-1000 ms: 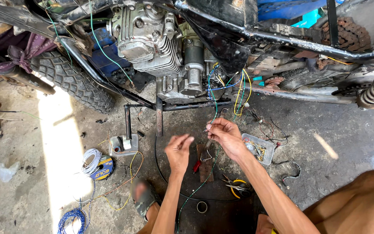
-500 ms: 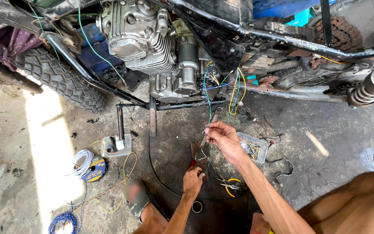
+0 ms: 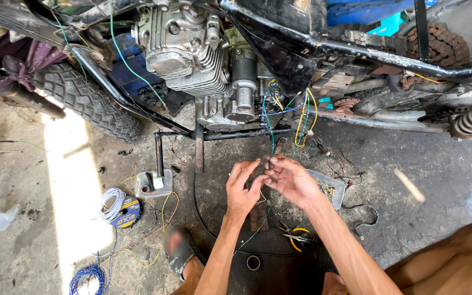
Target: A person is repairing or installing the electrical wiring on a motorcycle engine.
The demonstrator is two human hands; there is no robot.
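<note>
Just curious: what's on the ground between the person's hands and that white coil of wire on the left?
In the head view, a sandalled foot and loose yellow wire lie between the hands and the white coil.

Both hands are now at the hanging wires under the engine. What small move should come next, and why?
Probably a twist of the wire ends together. Both hands, left hand and right hand, pinch the green wire at one spot, and the pliers lie unused on the floor.

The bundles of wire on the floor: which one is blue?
The blue coil of wire at the bottom left edge, far from both hands. The white coil, higher up, lies on a round spool instead.
</note>
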